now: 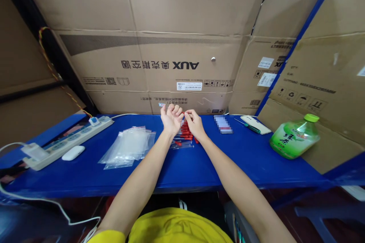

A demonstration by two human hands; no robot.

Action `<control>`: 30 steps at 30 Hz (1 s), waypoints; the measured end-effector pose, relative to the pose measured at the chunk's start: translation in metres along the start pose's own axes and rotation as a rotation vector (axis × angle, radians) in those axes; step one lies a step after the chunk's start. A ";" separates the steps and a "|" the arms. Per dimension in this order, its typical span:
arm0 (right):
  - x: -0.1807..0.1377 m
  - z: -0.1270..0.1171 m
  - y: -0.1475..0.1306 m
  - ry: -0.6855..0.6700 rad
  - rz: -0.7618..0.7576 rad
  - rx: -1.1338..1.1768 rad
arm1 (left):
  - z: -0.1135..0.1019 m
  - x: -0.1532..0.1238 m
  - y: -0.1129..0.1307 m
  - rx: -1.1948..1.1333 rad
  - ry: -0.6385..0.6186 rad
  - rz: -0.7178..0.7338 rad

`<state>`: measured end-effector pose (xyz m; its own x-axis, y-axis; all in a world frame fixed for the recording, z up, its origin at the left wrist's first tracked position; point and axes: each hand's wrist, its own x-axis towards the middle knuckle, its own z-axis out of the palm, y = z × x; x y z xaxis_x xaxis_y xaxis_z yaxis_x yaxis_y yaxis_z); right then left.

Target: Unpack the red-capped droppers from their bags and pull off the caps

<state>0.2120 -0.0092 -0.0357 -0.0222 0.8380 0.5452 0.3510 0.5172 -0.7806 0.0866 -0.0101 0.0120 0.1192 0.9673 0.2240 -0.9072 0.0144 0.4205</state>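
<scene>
My left hand (171, 119) is raised palm up above the table, its thumb apart and its fingers loosely bent; nothing shows in the palm. Close beside it, my right hand (195, 123) is closed in a pinch, thumb against forefinger, near the left fingertips. What sits in the pinch is too small to make out. Beneath and between both hands lies a pile of clear thin droppers with red bulb ends (186, 136), partly covered by the hands. Left of my left forearm, clear plastic zip bags (132, 144) lie in a loose stack.
On the left are a white power strip (71, 138) and a white earphone case (73, 153). To the right lie a phone (223, 124), a green-handled screwdriver (252, 128), a pale flat case (256, 124) and a tilted green drink bottle (295, 136). Cardboard (159, 15) walls the blue table (236, 159).
</scene>
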 end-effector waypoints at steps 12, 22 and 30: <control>-0.006 -0.011 -0.013 -0.105 -0.073 -0.290 | 0.005 -0.007 0.007 -0.072 -0.075 -0.063; -0.011 -0.006 -0.028 -0.116 -0.108 0.016 | 0.012 -0.008 0.010 -0.045 -0.003 0.063; -0.011 -0.007 -0.041 -0.071 -0.074 0.091 | 0.023 -0.012 0.013 -0.011 0.091 0.168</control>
<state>0.2045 -0.0411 -0.0081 -0.1117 0.8056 0.5818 0.2594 0.5888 -0.7655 0.0830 -0.0270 0.0346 -0.0707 0.9753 0.2092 -0.9157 -0.1466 0.3741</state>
